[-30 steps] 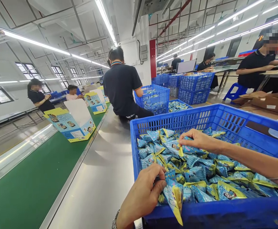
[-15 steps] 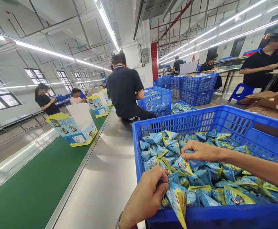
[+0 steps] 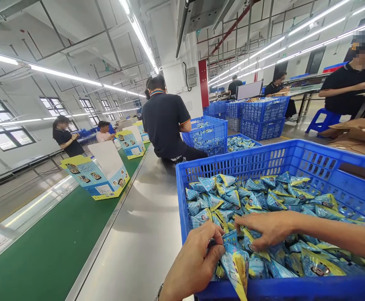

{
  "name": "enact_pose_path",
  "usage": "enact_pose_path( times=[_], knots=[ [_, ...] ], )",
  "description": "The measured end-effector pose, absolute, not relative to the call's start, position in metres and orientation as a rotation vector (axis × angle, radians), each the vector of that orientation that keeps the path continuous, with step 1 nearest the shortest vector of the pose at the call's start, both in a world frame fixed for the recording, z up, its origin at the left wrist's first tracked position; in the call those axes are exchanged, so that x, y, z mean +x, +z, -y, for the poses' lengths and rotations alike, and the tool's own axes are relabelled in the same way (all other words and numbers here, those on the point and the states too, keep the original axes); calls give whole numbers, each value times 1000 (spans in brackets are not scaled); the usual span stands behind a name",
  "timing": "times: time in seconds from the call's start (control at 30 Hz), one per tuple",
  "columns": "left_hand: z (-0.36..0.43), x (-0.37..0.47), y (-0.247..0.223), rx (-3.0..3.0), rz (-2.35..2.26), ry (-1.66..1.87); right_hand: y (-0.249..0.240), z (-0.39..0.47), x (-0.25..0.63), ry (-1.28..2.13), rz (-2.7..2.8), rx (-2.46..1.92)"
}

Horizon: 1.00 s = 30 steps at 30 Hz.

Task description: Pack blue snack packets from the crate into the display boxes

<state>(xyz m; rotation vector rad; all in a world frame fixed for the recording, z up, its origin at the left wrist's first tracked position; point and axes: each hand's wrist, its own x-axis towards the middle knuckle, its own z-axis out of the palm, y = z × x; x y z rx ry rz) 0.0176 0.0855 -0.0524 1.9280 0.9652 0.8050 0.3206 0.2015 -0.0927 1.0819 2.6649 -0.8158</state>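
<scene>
My left hand [image 3: 197, 259] is closed at the near left corner of a blue crate [image 3: 232, 165], pinching a blue and yellow triangular snack packet [image 3: 236, 267]. The packet's yellow tip hangs over the near rim. To the right, my right hand [image 3: 271, 228] reaches low over the heap of similar snack packets [image 3: 229, 196], palm down. Its thumb and fingers are apart, with a packet [image 3: 248, 239] lying between them; I see no firm grip on it. Some fingertips are hidden among the packets.
Left of the crate runs a metal table edge [image 3: 144, 221], then a green conveyor belt [image 3: 47, 238] carrying open printed cartons [image 3: 96, 179]. A seated co-worker [image 3: 165, 121] is ahead, beside more blue crates [image 3: 207, 133]. Flattened brown cardboard [image 3: 354, 140] lies at the right.
My right hand has come nearer and lower over the heap, and its pinched fingers have spread. The left hand keeps the same packet. The view has shifted slightly.
</scene>
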Motion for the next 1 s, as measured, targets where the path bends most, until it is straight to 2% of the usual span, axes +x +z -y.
enact_pose_path(
  times=[0.37,0.5,0.63,0.77,1.0],
  knots=[
    [-82,17,-53,1924,-996,779,-95,-204,316,-861,-2456,984],
    [-83,17,-53,1936,-997,783,-74,-207,327,-892,-2505,1032],
    [-84,18,-52,1960,-979,781,-46,-211,344,-1158,-2560,1182],
    [-86,19,-52,1963,-964,803,-45,-212,348,-1040,-2637,1231],
    [-86,17,-53,1966,-974,787,-60,-214,344,-1036,-2663,1233]
  ],
)
